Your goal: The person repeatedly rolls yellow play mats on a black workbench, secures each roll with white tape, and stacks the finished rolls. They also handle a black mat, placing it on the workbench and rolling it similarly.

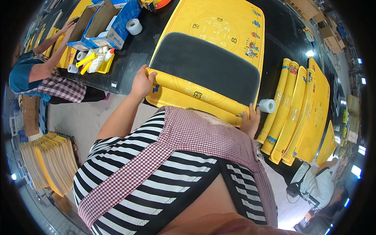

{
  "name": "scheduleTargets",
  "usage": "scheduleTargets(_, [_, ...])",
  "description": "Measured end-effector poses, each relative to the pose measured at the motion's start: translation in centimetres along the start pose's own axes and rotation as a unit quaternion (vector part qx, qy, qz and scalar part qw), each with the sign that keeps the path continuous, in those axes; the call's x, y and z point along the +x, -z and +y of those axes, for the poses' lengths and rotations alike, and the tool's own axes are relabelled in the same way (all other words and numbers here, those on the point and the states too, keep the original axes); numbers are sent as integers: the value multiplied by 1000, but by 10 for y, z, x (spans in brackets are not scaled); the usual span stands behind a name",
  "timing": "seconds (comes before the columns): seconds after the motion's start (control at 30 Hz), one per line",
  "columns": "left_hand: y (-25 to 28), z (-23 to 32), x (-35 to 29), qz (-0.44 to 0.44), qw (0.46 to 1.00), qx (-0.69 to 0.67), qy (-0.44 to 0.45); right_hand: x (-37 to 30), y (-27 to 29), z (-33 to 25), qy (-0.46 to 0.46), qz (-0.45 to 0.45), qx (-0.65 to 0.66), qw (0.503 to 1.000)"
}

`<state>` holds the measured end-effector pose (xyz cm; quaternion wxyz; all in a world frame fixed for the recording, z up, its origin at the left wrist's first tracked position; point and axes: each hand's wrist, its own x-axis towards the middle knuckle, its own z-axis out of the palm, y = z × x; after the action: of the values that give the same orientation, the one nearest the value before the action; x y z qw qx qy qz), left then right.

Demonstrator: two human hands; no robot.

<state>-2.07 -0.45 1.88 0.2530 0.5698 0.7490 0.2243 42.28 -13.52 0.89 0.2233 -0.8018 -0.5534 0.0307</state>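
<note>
The mat (205,64) lies black side up in front of the person, its near part wound into a yellow roll that runs crosswise between the two hands. The left hand (144,82) has the roll's left end, thumb on top and fingers bent round it; the right hand (250,119) has the other end between thumb and curled fingers, some of them hidden.

Beneath is a lower mat (217,25), yellow and printed, showing beyond the black part and along the near edge. Both lie on the black table (135,66). A tape roll (268,105) sits just beside the right hand, and farther right several rolled mats (291,103) lie side by side.

On the left of the table, a blue box (117,31) has another tape roll (134,26) next to it; a yellow tray (106,67) holds white bottles and yellow-handled things. A co-worker (39,76) reaches over yellow material there. A second person (315,184) is at far right. At lower left stands a stack (51,162) of mats.
</note>
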Motion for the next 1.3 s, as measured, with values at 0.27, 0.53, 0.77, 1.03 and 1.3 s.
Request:
scheduleTargets(0.27, [-9,40,-1,135,935,239,-222,28,-21,-31,247,-123,45,960])
scheduleTargets(0.53, [-93,130,29,-81,864,167,-467,184,-56,-48,271,61,2,961])
scheduleTargets(0.77, [-97,183,118,-220,839,213,-449,167,-1,-23,112,65,124,984])
scheduleTargets(1.03, [-106,184,128,-242,818,247,-460,147,77,87,-8,-154,54,987])
scheduleTargets(1.3, [-99,162,75,-204,829,228,-468,168,50,76,-32,-283,-106,953])
